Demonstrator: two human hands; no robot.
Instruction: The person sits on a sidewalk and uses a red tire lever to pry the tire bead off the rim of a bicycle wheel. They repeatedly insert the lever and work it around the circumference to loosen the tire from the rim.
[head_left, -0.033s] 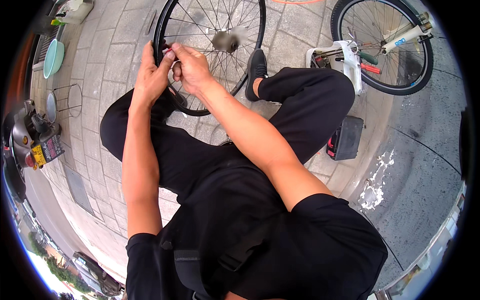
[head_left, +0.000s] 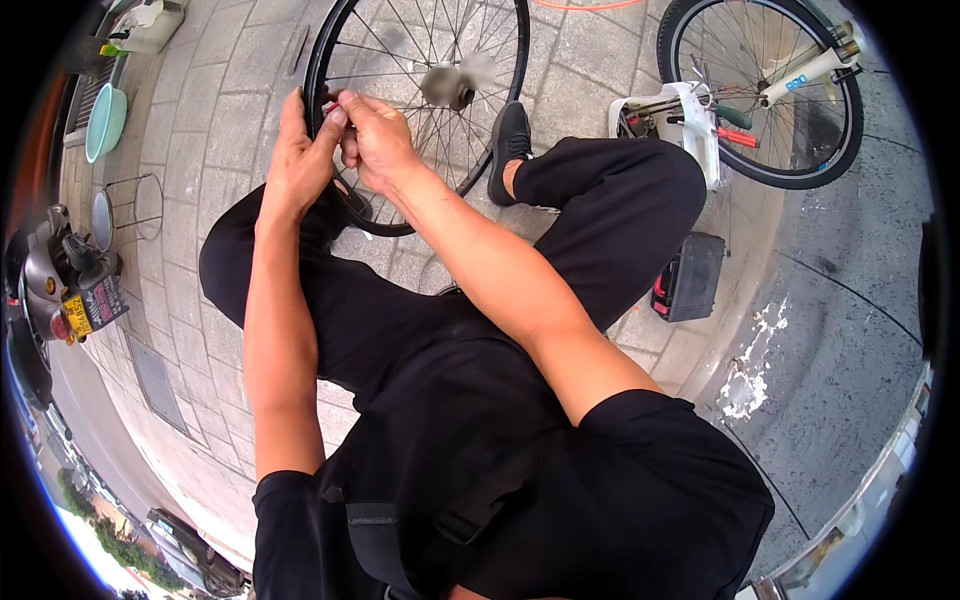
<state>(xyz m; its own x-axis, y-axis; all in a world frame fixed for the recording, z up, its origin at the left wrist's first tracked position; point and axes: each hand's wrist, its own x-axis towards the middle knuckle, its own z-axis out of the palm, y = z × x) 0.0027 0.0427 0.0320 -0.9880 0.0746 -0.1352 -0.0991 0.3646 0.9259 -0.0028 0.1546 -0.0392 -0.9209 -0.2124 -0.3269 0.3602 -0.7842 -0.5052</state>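
Note:
A spoked bicycle wheel (head_left: 521, 85) with a black tyre stands tilted between my legs, its blurred hub (head_left: 447, 86) facing up. My left hand (head_left: 298, 168) is closed around the wheel's left edge, fingers on the outer side and thumb reaching inward. Just inside that edge, my right hand (head_left: 382, 145) pinches a small red piece (head_left: 333, 107) against the rim beside my left thumb. Most of the red piece is hidden by fingers, so its kind cannot be told.
To the right, a white container (head_left: 700, 130) holds tools, before another bicycle wheel (head_left: 840, 165) on a white fork. A black case (head_left: 692, 278) lies by my right knee. At left are a green basin (head_left: 105, 122), a wire stand (head_left: 148, 207) and a parked scooter (head_left: 60, 270).

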